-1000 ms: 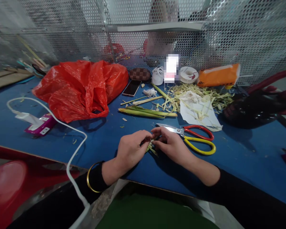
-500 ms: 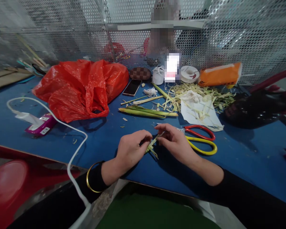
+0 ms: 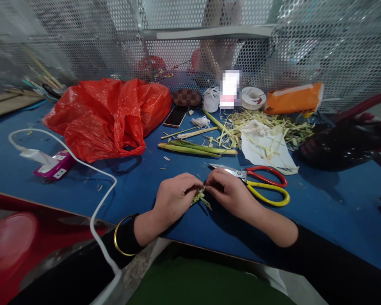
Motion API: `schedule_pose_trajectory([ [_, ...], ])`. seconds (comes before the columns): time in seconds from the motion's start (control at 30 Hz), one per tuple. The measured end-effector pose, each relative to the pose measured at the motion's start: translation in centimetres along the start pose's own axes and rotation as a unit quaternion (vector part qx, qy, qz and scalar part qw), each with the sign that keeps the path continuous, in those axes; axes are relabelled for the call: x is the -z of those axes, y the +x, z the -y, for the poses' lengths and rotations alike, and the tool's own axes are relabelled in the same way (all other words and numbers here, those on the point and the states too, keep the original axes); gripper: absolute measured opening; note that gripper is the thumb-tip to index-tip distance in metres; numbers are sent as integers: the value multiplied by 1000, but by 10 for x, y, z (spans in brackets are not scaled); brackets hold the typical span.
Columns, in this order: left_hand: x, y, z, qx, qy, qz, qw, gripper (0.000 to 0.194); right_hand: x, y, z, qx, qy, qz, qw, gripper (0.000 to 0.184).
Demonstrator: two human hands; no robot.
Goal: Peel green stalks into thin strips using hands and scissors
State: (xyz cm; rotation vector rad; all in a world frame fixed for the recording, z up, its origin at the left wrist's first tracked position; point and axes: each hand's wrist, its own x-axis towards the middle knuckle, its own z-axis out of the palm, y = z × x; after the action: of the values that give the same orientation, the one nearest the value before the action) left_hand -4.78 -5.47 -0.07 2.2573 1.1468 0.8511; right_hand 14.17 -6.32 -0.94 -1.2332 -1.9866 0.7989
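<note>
A small woven piece of pale green plant strips (image 3: 198, 197) is pinched in my left hand (image 3: 175, 195), its lower part hidden by the fingers. Close against it, my right hand (image 3: 230, 190) has thumb and fingers pinched on a strip end of the same piece. Loose strip ends stick out between the two hands. Just behind my right hand lie scissors (image 3: 266, 184) with one red and one yellow handle, their blades pointing left. Beyond the hands, green stalks (image 3: 197, 148) lie across the blue table (image 3: 139, 186).
A red plastic bag (image 3: 104, 118) fills the back left, near a phone (image 3: 176, 116) and a checkered case (image 3: 186, 98). Plant scraps (image 3: 292, 127) and white paper (image 3: 266, 152) lie back right, beside a dark bag (image 3: 339, 144). A white cable (image 3: 98, 212) crosses at left.
My right hand has moved in toward my left, its fingers now closed on a strip where they were more spread. The scissor blades show more fully. My left hand stays nearly in place.
</note>
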Motion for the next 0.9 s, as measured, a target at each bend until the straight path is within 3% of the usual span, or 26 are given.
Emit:
schedule_pose_trajectory([
  [0.13, 1, -1, 2, -17, -21, -6, 1000, 20, 5, 0, 1, 14, 3, 30, 999, 12],
  [0.47, 2, -2, 4, 34, 36, -19, 999, 18, 19, -1, 8, 47, -30, 151, 987, 22],
  [0.63, 2, -3, 5, 53, 93, -13, 994, 14, 21, -2, 9, 55, -49, 159, 985, 20],
  [0.9, 2, -2, 1, 12, 226, -7, 974, 14, 21, -5, 6, 32, -75, 165, 983, 19],
])
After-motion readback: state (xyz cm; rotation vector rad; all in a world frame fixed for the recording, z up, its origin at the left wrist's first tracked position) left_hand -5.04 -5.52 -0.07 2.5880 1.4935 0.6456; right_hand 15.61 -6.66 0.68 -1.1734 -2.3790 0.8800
